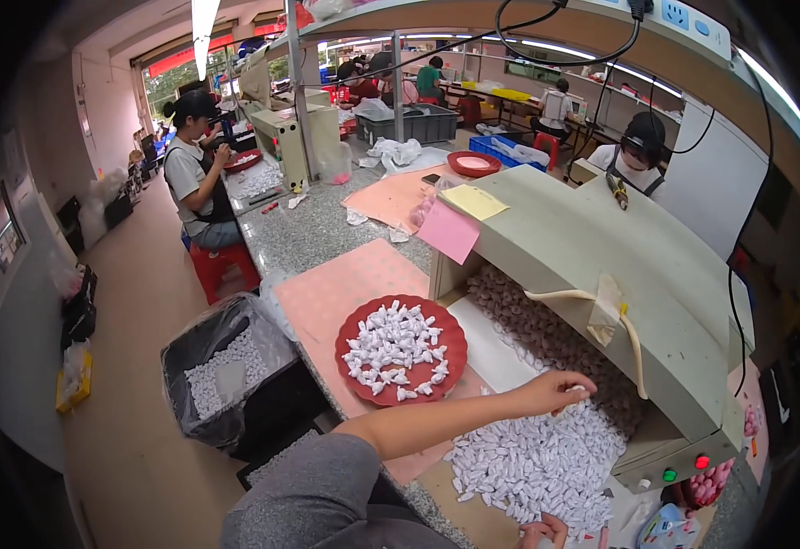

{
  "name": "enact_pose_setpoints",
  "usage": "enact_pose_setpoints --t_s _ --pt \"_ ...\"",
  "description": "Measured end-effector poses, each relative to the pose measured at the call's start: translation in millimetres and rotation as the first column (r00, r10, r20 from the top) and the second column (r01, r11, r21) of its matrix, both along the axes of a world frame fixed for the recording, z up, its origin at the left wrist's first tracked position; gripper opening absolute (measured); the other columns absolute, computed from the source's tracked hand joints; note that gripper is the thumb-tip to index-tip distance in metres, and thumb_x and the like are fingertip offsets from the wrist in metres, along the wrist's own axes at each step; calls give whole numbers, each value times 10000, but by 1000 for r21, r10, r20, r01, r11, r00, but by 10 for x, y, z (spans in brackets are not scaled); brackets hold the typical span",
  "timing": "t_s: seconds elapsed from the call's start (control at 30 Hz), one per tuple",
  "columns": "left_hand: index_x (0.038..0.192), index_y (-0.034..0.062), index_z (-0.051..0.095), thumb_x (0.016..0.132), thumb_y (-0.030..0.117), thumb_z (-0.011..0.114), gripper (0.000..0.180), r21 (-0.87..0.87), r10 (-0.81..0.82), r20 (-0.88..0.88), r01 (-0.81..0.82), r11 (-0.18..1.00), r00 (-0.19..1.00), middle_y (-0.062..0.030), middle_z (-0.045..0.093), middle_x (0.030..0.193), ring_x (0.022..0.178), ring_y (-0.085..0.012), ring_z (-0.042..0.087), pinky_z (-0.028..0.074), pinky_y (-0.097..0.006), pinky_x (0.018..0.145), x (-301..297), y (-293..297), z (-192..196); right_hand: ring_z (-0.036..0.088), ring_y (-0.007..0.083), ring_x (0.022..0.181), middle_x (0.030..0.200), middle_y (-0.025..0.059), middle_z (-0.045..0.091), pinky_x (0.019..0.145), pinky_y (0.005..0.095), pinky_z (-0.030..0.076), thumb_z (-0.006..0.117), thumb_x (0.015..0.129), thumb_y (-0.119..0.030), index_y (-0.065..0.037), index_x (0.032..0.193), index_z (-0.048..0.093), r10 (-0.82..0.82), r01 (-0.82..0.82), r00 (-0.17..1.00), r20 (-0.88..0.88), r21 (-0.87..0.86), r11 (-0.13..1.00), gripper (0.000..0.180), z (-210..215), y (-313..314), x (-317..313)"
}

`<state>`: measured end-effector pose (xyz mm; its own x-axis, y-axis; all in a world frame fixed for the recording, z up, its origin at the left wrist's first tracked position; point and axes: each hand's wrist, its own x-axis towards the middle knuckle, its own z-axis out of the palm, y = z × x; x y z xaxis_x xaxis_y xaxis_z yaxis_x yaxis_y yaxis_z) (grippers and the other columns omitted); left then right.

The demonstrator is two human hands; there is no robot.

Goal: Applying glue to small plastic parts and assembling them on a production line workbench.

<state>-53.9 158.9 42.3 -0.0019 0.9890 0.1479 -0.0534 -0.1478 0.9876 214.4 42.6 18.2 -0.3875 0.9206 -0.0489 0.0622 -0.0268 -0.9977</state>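
Observation:
My left hand [553, 393] reaches across to the mouth of a grey-green machine [601, 247]. Its fingers are pinched together around a small white piece. Beneath it spreads a big heap of small white plastic-looking pieces [537, 467]. At the lower edge of the picture my right hand [544, 531] shows only in part, beside the near side of the heap. Its fingers are curled in, and whatever they hold is hidden. A red scalloped plate [345, 352] to the left of the machine bears many white figure-shaped pieces [395, 343].
Brownish-pink pieces [555, 334] line the machine's opening. Green and red buttons [686, 468] sit on its front. A lined black bin [189, 339] with white pieces stands left of the table. Another person [197, 174] sits farther along. Pliers [617, 188] lie on the machine.

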Motion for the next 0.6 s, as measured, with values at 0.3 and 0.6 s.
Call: enact_pose_setpoints --t_s 0.3,0.6 --pt "1326 91 397 940 210 460 409 -375 178 725 164 912 665 -5 536 1008 852 -90 509 466 -250 724 162 -1502 -140 568 95 842 942 78 627 714 208 452 652 785 -25 -11 1040 442 332 -360 921 205 117 926 330 -6 -30 -406" --pt "1250 56 438 920 131 480 341 -437 267 805 224 871 530 -108 548 1113 923 -171 588 524 -313 808 320 -1842 -429 575 108 851 976 94 611 710 232 471 621 799 7 24 1038 515 240 -241 970 -36 -239 941 262 105 -100 -320"
